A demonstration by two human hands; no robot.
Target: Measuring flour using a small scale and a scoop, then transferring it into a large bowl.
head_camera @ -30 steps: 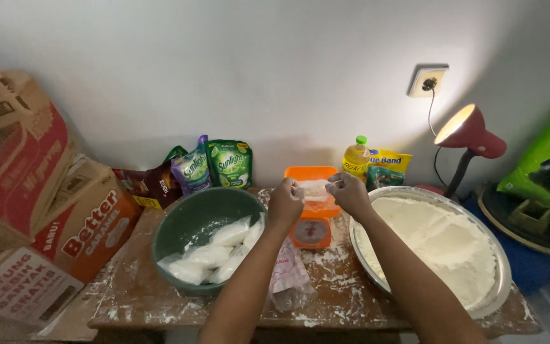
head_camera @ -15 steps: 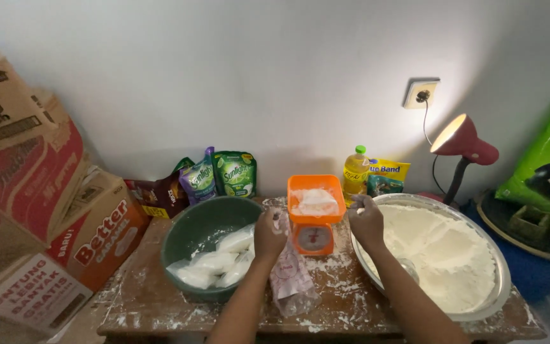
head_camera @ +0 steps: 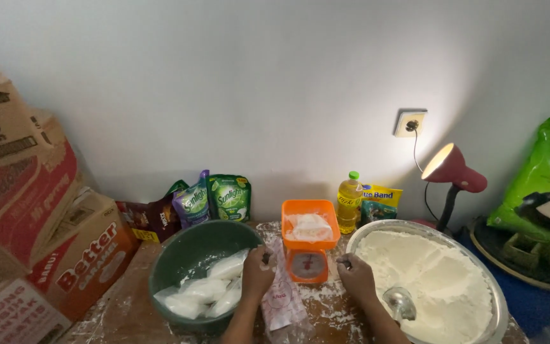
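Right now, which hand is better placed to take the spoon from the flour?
Probably the right hand: it rests beside the flour basin, close to the metal spoon. The left hand is at the green bowl.

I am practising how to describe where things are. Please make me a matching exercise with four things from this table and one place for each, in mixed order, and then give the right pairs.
Things:
1. small filled clear bags
2. metal spoon
3. orange scale
4. red desk lamp

Places:
A. in the flour of the wide metal basin
B. at the right, behind the wide basin, lit
C. inside the green bowl
D. between the person's left hand and right hand

Right pairs: 1-C, 2-A, 3-D, 4-B
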